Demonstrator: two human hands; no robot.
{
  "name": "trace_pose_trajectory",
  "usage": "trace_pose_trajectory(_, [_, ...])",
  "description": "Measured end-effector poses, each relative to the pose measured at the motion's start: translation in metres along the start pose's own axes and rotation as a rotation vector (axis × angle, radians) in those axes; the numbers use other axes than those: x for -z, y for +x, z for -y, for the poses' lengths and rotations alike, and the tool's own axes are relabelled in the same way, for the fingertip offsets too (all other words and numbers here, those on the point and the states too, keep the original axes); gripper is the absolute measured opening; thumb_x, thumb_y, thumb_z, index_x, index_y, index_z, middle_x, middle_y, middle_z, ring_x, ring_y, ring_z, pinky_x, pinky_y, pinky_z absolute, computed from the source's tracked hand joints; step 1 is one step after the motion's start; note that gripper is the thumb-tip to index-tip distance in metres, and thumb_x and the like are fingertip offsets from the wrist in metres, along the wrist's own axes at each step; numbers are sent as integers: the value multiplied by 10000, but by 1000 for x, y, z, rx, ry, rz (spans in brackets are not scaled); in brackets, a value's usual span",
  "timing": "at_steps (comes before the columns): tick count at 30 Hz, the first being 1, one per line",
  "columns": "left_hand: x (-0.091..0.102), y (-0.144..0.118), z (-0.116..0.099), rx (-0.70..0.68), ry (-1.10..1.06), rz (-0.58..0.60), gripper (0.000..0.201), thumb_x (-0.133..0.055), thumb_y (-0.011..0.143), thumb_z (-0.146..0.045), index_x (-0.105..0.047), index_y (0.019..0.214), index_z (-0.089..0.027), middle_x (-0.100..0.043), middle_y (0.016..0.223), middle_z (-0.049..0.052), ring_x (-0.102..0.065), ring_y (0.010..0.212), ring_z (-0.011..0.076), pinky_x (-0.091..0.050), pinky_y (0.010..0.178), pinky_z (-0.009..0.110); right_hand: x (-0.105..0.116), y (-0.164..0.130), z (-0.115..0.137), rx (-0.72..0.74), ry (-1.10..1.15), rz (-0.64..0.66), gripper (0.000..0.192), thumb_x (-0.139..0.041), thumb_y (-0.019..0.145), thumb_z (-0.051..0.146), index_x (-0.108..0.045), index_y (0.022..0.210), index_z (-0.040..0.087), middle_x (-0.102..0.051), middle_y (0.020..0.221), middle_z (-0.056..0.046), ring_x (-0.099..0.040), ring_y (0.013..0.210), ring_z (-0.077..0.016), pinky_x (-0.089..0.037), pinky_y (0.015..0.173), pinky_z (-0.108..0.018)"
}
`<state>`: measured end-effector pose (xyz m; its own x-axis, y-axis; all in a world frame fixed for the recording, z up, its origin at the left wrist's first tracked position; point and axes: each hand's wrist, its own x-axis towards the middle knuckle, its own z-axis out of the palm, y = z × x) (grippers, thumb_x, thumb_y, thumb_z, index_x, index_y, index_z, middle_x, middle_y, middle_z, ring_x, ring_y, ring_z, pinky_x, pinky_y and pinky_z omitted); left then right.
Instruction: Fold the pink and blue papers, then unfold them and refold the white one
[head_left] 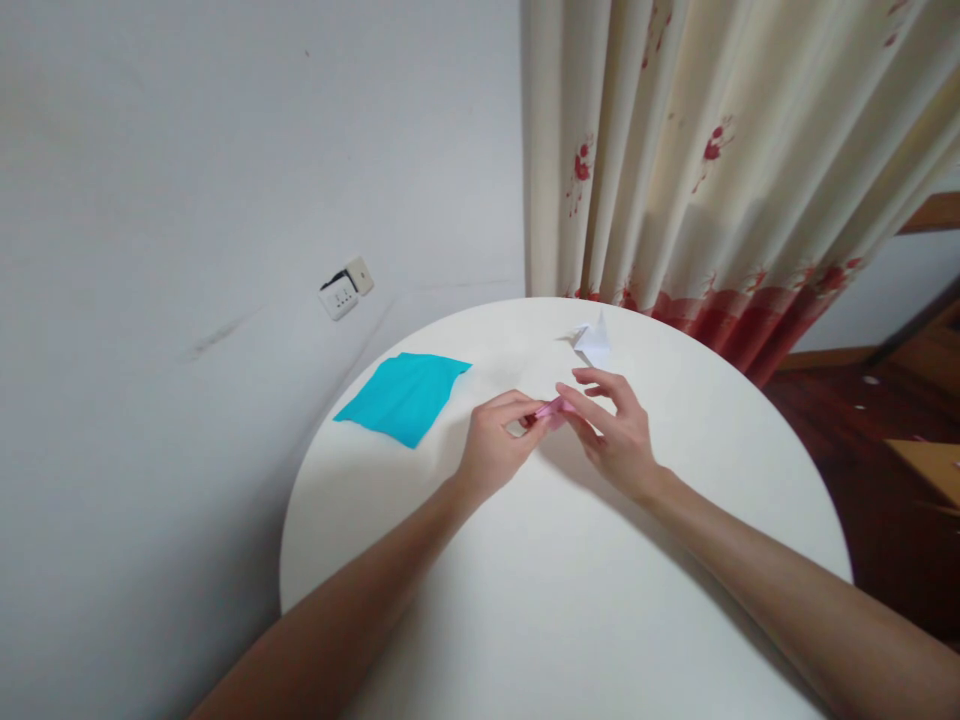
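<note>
Both hands meet over the middle of the round white bench (pixel 570 600), working a small piece of pink paper (pixel 553 410) between them. The left hand (pixel 495 445) has its grip closed on the paper's near-left end, thumb and forefinger pinched together on it. The right hand (pixel 611 430) presses the paper's other end with thumb and forefinger, while its remaining fingers fan out above, apart and free.

The pink paper sits just short of a small white folded paper figure (pixel 592 340), which stands alone toward the far edge of the bench, close to the curtain (pixel 712 150). A flat sheet of blue paper (pixel 405 395) lies well to the left of the pink paper, untouched.

This looks like a fold in progress: the paper is already narrow and compact, so several creases seem done. The next move likely calls for holding one end steady while the other fingers flatten or turn a small flap, with care, since the piece is tiny and mostly hidden by fingertips.
</note>
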<state>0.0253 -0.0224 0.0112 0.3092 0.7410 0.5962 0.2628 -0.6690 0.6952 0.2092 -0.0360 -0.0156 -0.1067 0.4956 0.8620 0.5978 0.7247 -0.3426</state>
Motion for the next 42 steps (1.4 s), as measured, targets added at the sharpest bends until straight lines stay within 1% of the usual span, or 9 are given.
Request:
trace_pose_trajectory(5, [-1,1,1,-35,-66,-1,99,-686,855,-246,-756,894,-187,-673,795,41,-607,735,145,-477,694,266,-2,1,2,42,41,-3,373,-613,899,116,-668,1211,313,-657,1161,-93,-666,980,-198,-600,795,-348])
trace_pose_trajectory(11, [-4,-2,8,54,-236,-11,188,-737,822,-316,-763,963,-194,-668,885,67,-621,795,158,-484,668,256,-4,-3,2,-34,84,-22,331,-658,883,146,-665,1195,254,-697,1188,-102,-676,1070,-229,-602,898,-395])
trace_pose_trajectory(16, [-2,0,9,39,-291,-3,175,-698,860,-303,-773,976,-194,-674,905,76,-620,830,162,-475,700,261,-6,-4,7,-109,178,-26,280,-660,884,183,-684,1157,239,-710,1179,-98,-703,1009,-226,-653,768,-379])
trace_pose_trajectory(19, [-1,1,7,26,-315,4,172,-661,889,-286,-776,976,-193,-673,891,75,-615,812,156,-471,691,259,-7,-3,10,-161,230,-37,273,-668,875,172,-691,1143,220,-712,1173,-105,-715,972,-219,-658,748,-364])
trace_pose_trajectory(25, [-3,0,4,35,-225,-27,192,-602,924,-267,-773,927,-178,-693,880,73,-628,820,163,-477,726,272,-6,-3,11,-188,186,-37,265,-670,873,172,-694,1130,233,-708,1185,-101,-706,997,-224,-642,749,-357])
trace_pose_trajectory(29, [-4,-1,4,30,-127,-85,190,-612,911,-258,-760,831,-170,-675,778,48,-612,729,145,-454,646,254,-4,0,11,-159,129,-11,231,-648,887,175,-702,1100,244,-658,1245,-112,-642,1120,-247,-573,923,-436])
trace_pose_trajectory(35, [-5,0,1,-14,-93,-71,155,-635,884,-210,-761,802,-173,-688,741,41,-617,679,133,-461,605,239,-2,3,14,-172,241,12,120,-637,892,203,-710,972,255,-617,1155,-107,-615,1077,-245,-568,822,-403])
trace_pose_trajectory(39, [-6,-1,0,-45,-63,-58,136,-640,879,-184,-761,817,-180,-710,756,38,-638,696,136,-482,649,250,-1,6,15,-241,262,47,33,-660,878,225,-684,861,240,-628,1097,-87,-595,1065,-248,-501,911,-439])
trace_pose_trajectory(42, [-7,-1,1,-61,-44,-42,138,-639,882,-177,-757,812,-182,-720,764,36,-645,708,138,-489,674,257,0,8,15,-294,279,97,68,-667,875,236,-670,808,224,-637,1051,-81,-592,1037,-241,-479,911,-422])
